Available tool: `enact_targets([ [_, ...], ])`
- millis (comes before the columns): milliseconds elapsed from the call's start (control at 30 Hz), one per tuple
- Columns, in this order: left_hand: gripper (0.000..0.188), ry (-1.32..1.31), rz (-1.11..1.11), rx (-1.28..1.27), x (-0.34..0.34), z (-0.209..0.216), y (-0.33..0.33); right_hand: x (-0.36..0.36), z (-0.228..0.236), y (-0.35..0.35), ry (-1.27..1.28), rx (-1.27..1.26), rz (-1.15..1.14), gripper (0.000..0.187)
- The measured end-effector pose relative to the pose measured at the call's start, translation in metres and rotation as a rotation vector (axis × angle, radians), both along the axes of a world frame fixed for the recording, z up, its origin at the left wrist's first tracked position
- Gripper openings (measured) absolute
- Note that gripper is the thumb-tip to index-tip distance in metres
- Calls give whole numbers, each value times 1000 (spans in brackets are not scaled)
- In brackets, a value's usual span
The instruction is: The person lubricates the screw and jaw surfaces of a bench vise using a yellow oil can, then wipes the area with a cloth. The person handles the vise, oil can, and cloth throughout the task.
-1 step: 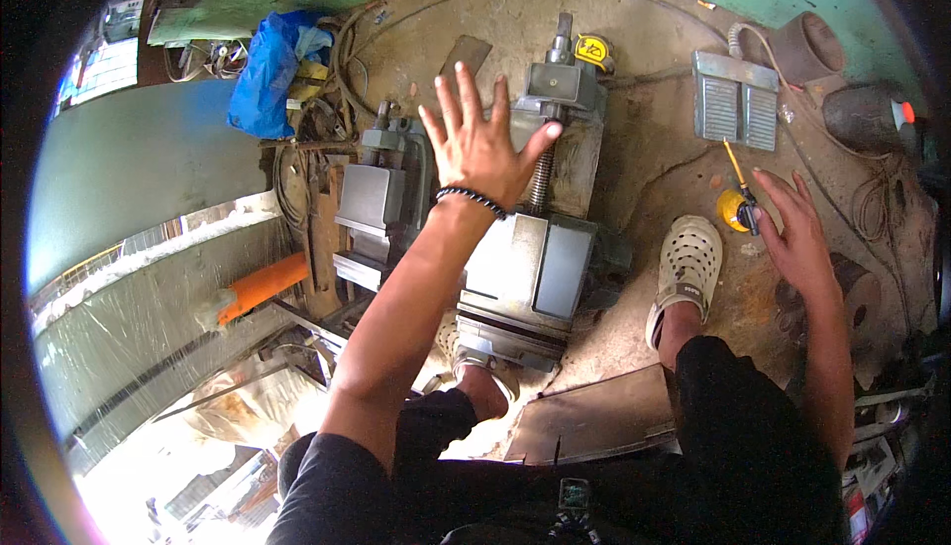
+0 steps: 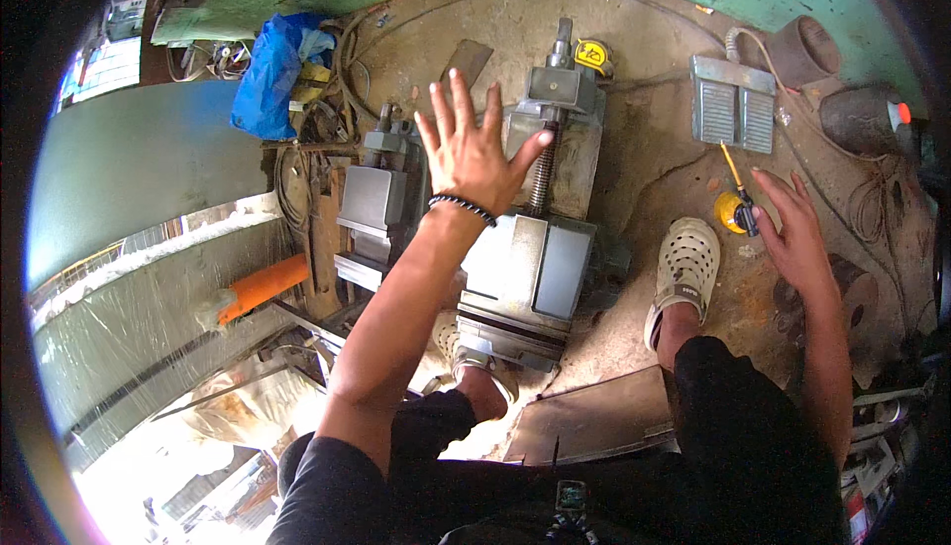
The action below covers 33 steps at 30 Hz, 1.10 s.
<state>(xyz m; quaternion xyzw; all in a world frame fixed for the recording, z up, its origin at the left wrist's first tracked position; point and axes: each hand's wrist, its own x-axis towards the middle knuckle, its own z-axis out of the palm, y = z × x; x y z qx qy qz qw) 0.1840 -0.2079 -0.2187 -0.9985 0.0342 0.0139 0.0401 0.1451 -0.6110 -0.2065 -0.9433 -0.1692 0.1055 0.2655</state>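
Observation:
My left hand (image 2: 471, 159) is stretched out flat with its fingers spread, holding nothing. It hovers over a grey machine vise (image 2: 515, 258) with a threaded screw (image 2: 542, 173); whether it touches the metal cannot be told. A beaded bracelet circles the wrist. On the right, my right hand (image 2: 792, 228) has its fingers apart, with the thumb close beside a small yellow oil can (image 2: 729, 212) that has a black head and a thin yellow spout. I see no grip around the can. Contact between thumb and can is unclear.
A second vise (image 2: 371, 198) stands left. Behind are a yellow tape measure (image 2: 592, 56), a grey foot pedal (image 2: 733, 104) with a cable, and a dark jug (image 2: 860, 119). A blue bag (image 2: 267, 79) hangs left. My clog (image 2: 686, 263) is on the floor.
My left hand has shifted very slightly left. The view has moved a little; the right hand and the oil can look nearly the same.

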Motion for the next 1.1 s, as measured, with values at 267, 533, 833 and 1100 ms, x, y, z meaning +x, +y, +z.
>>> enact_targets([
  [267, 42, -2, -61, -270, -32, 39, 74, 1, -3, -18, -75, 3, -50, 44],
  [533, 18, 129, -19, -95, -67, 95, 126, -28, -21, -64, 146, 120, -379, 45],
  [833, 30, 274, 230, -8, -145, 194, 234, -66, -45, -95, 98, 239, -487, 40],
  [1100, 25, 128, 598, -69, -269, 235, 322, -79, -59, -116, 68, 151, -490, 26],
])
